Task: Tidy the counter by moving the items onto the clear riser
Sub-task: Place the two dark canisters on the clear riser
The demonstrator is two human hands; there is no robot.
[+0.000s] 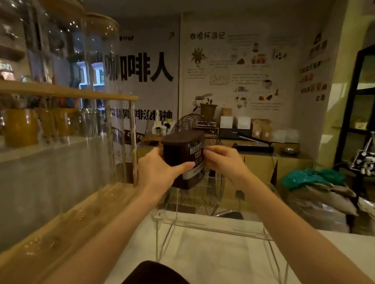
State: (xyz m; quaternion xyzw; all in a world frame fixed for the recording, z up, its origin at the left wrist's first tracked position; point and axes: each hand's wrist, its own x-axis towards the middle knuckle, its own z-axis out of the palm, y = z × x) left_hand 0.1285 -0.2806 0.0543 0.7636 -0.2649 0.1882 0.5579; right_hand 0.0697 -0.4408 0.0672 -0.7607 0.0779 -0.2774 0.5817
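Both hands are raised in front of the person, gripping one dark brown cocoa tub between them. The left hand clasps the tub's left side and front, thumb laid across the lower part of the label. The right hand pinches the tub's right edge with its fingertips. The tub is tilted, its brown lid leaning away and to the left, white lettering on its face reading "COCOA" beneath a brand name that is partly covered.

The tub is held in the air above and beyond the clear riser, well apart from its top. The riser, a see-through shelf on thin legs, stands on the pale counter directly below the forearms. Nearer than the riser, at the bottom edge of the view, sits a second dark brown rounded lid on the counter; what it belongs to is cut off.

Behind the riser stands a dark wire basket, partly hidden by the tub. To the riser's left runs a wooden ledge along a glass partition, with tall glass jars on shelving above. Far behind the riser, wall posters with Chinese text hang over a back counter holding brown paper bags.
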